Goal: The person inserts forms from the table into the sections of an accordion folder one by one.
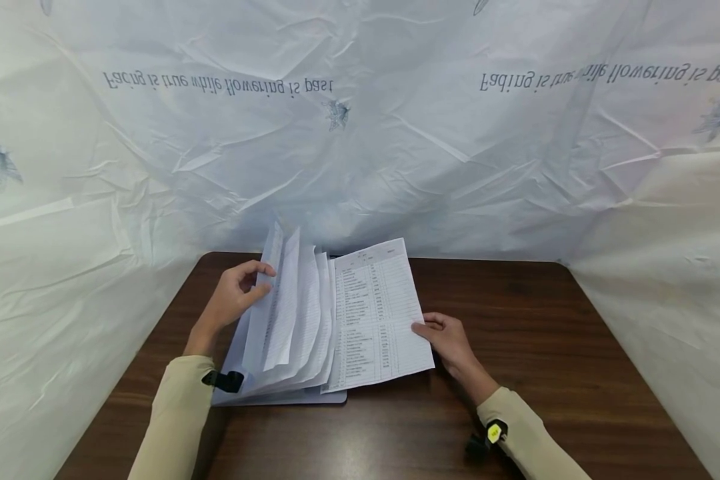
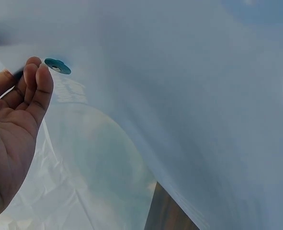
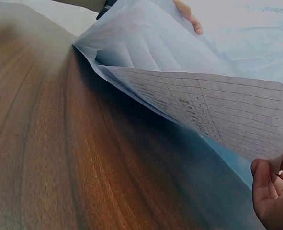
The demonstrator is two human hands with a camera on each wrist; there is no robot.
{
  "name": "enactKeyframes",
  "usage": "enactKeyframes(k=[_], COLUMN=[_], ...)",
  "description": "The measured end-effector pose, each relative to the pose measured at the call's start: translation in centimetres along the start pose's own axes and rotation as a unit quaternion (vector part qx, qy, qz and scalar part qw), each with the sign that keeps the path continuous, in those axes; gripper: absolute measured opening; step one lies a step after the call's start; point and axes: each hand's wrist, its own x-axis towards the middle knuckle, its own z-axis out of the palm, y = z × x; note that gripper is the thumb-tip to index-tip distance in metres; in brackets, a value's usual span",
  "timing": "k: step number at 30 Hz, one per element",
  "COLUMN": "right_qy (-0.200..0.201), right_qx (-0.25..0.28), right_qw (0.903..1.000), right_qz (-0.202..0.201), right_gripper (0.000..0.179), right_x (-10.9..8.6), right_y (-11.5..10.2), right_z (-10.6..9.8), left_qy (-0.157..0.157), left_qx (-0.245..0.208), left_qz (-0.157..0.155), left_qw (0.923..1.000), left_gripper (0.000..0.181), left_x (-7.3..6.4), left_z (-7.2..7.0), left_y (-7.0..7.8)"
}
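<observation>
A pale translucent plastic folder (image 1: 336, 398) lies on the table, its top cover (image 1: 257, 333) raised. My left hand (image 1: 234, 293) pinches that cover at its left edge; in the left wrist view a teal snap button (image 2: 58, 66) sits beside the fingertips. Several loose printed sheets (image 1: 306, 320) fan upright inside the folder. On the right, a printed list sheet (image 1: 378, 320) with ruled columns leans out, partly over the folder. Between thumb and fingers, my right hand (image 1: 450, 340) holds this sheet's right edge; the right wrist view shows its corner lifted off the table.
The dark wooden table (image 1: 516, 313) extends to the right and in front of the folder. White printed plastic sheeting (image 1: 396, 167) hangs behind the table and along both sides.
</observation>
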Motion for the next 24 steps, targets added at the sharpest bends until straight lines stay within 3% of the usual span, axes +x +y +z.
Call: enactKeyframes(k=[15, 24], right_qy=[-0.008, -0.006], right_qx=[0.051, 0.076], right_qw=[0.9987, 0.9967], right_qz=[0.001, 0.026], right_gripper=[0.032, 0.030], right_x=[-0.1, -0.3], right_y=[0.0, -0.2], right_z=[1.2, 2.0], left_qy=[0.001, 0.000], left_qx=[0.007, 0.004], left_qz=[-0.001, -0.002], left_qw=[1.0000, 1.0000], left_gripper=[0.022, 0.019], left_x=[0.1, 0.1], left_z=[0.1, 0.1], left_y=[-0.2, 0.1])
